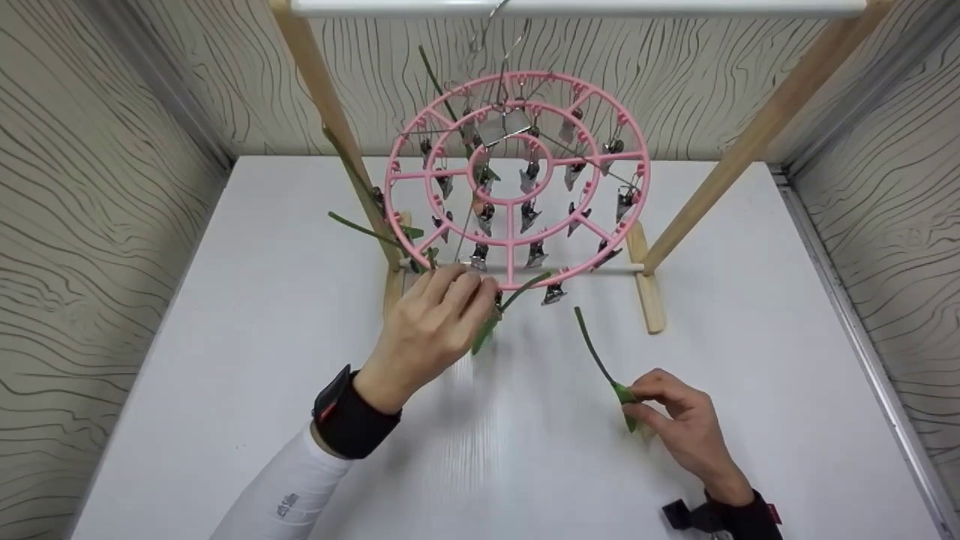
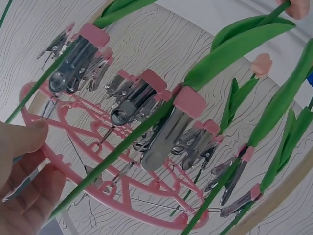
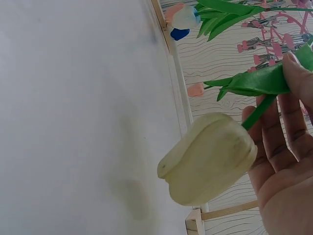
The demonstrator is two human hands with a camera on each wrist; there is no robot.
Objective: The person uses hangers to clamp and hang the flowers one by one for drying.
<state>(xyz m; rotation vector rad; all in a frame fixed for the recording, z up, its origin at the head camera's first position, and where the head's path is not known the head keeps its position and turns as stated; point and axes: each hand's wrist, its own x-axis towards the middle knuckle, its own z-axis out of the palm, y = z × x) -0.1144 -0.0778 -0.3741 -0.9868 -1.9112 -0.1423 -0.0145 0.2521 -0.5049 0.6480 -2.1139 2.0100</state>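
Observation:
A round pink clip hanger (image 1: pixel 510 241) hangs from a hook, with metal clips with pink tips (image 2: pixel 190 101) below it. My left hand (image 1: pixel 431 322) grips its outer ring at the near side, thumb and fingers on either side of the rim. Several artificial tulips hang head down in clips along the left and near side; a leaf (image 2: pixel 239 54) shows close to the hand. Lower on the right, my right hand (image 1: pixel 686 420) pinches a cream tulip (image 3: pixel 210 159) at its green leaf (image 3: pixel 259 81). Its bloom points down and its bare stem points up, apart from the hanger.
A wooden post (image 1: pixel 712 154) stands on each side of the hanger, under a white top bar (image 1: pixel 577 7). Beneath lies a white table (image 1: pixel 750 360). Peach (image 3: pixel 195 90), white (image 3: pixel 186 18) and blue (image 3: pixel 180 34) blooms hang near the rack.

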